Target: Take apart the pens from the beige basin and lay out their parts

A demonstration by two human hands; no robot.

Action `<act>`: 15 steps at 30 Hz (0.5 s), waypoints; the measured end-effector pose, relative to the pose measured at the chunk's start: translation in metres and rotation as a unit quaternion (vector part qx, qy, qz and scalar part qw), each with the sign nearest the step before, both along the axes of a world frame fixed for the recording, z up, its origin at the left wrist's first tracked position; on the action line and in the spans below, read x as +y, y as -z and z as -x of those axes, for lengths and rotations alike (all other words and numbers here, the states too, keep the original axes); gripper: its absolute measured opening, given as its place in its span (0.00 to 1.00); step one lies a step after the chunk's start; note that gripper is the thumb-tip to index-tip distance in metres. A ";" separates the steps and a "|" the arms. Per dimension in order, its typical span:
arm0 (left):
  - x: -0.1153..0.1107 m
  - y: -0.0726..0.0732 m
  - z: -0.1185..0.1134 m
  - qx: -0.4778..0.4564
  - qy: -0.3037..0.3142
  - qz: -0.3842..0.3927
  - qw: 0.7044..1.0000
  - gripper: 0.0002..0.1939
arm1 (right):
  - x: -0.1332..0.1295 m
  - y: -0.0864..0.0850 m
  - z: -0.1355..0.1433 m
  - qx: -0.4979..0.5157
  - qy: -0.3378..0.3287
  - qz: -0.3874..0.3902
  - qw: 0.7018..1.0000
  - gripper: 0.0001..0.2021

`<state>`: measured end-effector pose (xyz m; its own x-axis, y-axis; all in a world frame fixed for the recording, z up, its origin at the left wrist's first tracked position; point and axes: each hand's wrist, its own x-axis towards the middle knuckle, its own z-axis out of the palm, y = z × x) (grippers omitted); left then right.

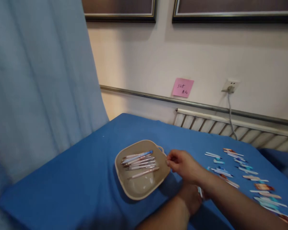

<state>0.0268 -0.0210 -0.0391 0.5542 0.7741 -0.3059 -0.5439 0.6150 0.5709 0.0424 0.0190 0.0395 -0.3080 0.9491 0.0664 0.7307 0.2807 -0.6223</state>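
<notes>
A beige basin (pixel 134 193) with rounded corners stands on the blue cloth, holding several pale pens (pixel 140 164) and one with a blue end. From the lower right my right hand (pixel 181 164) reaches to the basin's right rim, thumb and forefinger pinched together on its edge near the small loop handle. Crossing beneath my right wrist is my left hand (pixel 193 198), blurred and partly covered. A small white and teal piece shows at its fingers, too unclear to name.
Several pens and small teal, white and brown items (pixel 261 187) lie in loose rows on the blue cloth (pixel 81 172) at the right. A light blue curtain (pixel 43 73) hangs at the left. Behind are a radiator (pixel 206 123), a pipe and a plugged-in cable (pixel 230 115).
</notes>
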 end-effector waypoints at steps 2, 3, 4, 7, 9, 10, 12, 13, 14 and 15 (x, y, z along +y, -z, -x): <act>0.007 0.006 -0.007 -0.021 -0.009 0.025 0.999 0.10 | -0.015 0.008 -0.036 0.098 0.069 0.001 0.993 0.05; 0.010 0.010 -0.010 -0.029 -0.016 0.038 0.999 0.08 | -0.022 0.014 -0.052 0.128 0.097 0.006 0.987 0.04; 0.013 0.013 -0.012 -0.034 -0.023 0.049 0.998 0.06 | -0.029 0.021 -0.066 0.149 0.128 0.006 0.981 0.04; 0.020 0.020 -0.014 -0.039 -0.033 0.079 0.996 0.03 | -0.047 0.039 -0.094 0.158 0.154 -0.001 0.975 0.04; 0.021 0.021 -0.013 -0.034 -0.037 0.091 0.995 0.02 | -0.055 0.046 -0.102 0.123 0.139 -0.026 0.982 0.06; 0.021 0.020 -0.013 -0.032 -0.039 0.093 0.994 0.01 | -0.057 0.048 -0.105 0.101 0.132 -0.041 0.985 0.07; 0.021 0.018 -0.011 -0.026 -0.038 0.093 0.995 0.01 | -0.060 0.051 -0.109 0.076 0.129 -0.063 0.987 0.09; 0.021 0.016 -0.010 -0.024 -0.035 0.091 0.995 0.02 | -0.061 0.053 -0.111 0.080 0.134 -0.068 0.985 0.09; 0.021 0.015 -0.010 -0.021 -0.031 0.089 0.995 0.03 | -0.061 0.057 -0.114 0.094 0.144 -0.069 0.983 0.10; 0.021 0.013 -0.009 -0.016 -0.025 0.087 0.996 0.04 | -0.060 0.061 -0.118 0.119 0.159 -0.068 0.978 0.10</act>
<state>0.0355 -0.0003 -0.0522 0.5288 0.7370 -0.4210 -0.5922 0.6757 0.4390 0.1599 -0.0410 -0.0214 0.0405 0.9719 0.2320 0.6340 0.1545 -0.7577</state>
